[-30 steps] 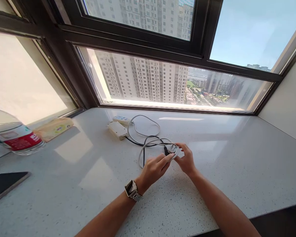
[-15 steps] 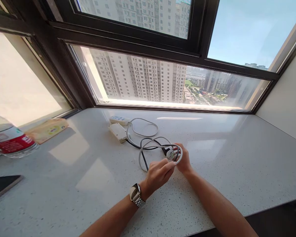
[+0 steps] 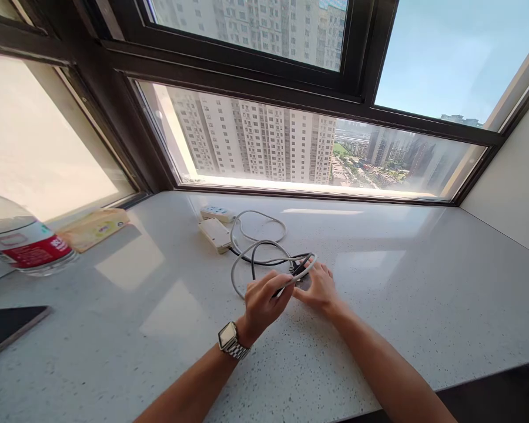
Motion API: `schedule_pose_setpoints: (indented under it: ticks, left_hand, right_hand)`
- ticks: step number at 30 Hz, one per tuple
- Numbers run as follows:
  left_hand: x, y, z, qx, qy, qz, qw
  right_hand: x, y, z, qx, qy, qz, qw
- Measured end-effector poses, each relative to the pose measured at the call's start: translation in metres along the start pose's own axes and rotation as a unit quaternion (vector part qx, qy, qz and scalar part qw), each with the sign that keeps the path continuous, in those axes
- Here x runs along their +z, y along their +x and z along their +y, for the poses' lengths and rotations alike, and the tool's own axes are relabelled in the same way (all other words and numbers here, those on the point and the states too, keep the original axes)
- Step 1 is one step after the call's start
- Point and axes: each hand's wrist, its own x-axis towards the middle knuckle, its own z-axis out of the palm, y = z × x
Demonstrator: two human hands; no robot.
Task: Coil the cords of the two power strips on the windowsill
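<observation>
Both hands have sunk since a moment ago, bringing the cable loop (image 3: 242,252) down onto the middle of the sill (image 3: 423,294). Left hand (image 3: 264,301) pinches the cable loop; right hand (image 3: 320,288) lies beside it, fingers spread. Bottle (image 3: 24,241) at the left edge, contents unclear

head cam | forward-down | near, over white sill (image 3: 379,305) | facing window (image 3: 291,147)

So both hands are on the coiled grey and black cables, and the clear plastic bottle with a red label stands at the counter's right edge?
No: the head view shows the clear plastic bottle with a red label at the left edge of the white speckled counter. The left hand and right hand are on the coiled cables.
</observation>
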Motion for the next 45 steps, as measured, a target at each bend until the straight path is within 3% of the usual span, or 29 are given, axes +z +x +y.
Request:
schedule_pose_setpoints:
  ticks: [4,9,11,13,17,20,23,28,30,33,35,38,40,41,43,45]
  left_hand:
    - [0.002,0.003,0.006,0.017,0.000,-0.016,1.000]
    - [-0.013,0.011,-0.004,-0.038,0.017,0.047,0.998]
    - [-0.017,0.011,-0.007,-0.052,0.000,0.039,0.998]
    - [-0.017,0.008,-0.007,-0.054,-0.050,-0.031,0.997]
    - [-0.007,-0.003,0.007,-0.029,-0.144,-0.260,0.955]
    - [0.008,-0.011,0.022,-0.033,-0.131,-0.323,0.937]
    - [0.021,-0.016,0.032,-0.018,-0.109,-0.283,0.953]
    - [0.012,-0.005,0.022,0.046,-0.157,-0.107,0.981]
    - [-0.002,0.000,0.006,0.004,-0.122,-0.061,0.991]
    - [-0.022,0.001,-0.031,-0.168,0.027,-0.039,0.985]
    - [-0.030,-0.004,-0.057,-0.306,0.136,-0.055,0.941]
    - [-0.034,-0.014,-0.083,-0.460,0.198,-0.164,0.850]
    - [-0.031,-0.019,-0.086,-0.492,0.148,-0.254,0.819]
    - [-0.028,-0.020,-0.084,-0.484,0.104,-0.285,0.820]
    - [-0.021,-0.020,-0.072,-0.437,0.012,-0.323,0.840]
    - [-0.013,-0.017,-0.059,-0.367,-0.036,-0.350,0.861]
  right_hand:
    - [0.005,0.000,-0.013,0.018,-0.090,-0.009,0.996]
    - [-0.002,0.005,-0.006,0.041,-0.077,0.001,0.996]
    - [-0.007,0.007,0.005,0.061,-0.063,0.009,0.996]
    - [-0.013,0.010,0.019,0.083,-0.048,0.028,0.995]
    - [-0.029,0.016,0.042,0.148,0.003,0.136,0.980]
    - [-0.043,0.016,0.042,0.177,0.074,0.185,0.964]
    - [-0.053,0.010,0.025,0.108,0.127,0.136,0.977]
    - [-0.050,-0.005,0.004,-0.071,0.119,-0.070,0.988]
    - [-0.046,-0.007,0.007,-0.093,0.080,-0.121,0.985]
    - [-0.044,-0.005,0.021,-0.080,0.051,-0.121,0.988]
    - [-0.044,-0.002,0.030,-0.062,0.056,-0.099,0.992]
    - [-0.045,0.001,0.037,-0.046,0.062,-0.074,0.994]
    - [-0.045,0.002,0.039,-0.044,0.062,-0.058,0.995]
    - [-0.045,0.002,0.040,-0.044,0.064,-0.046,0.996]
    - [-0.047,0.003,0.041,-0.031,0.078,0.007,0.996]
    - [-0.054,0.004,0.043,0.009,0.096,0.111,0.989]
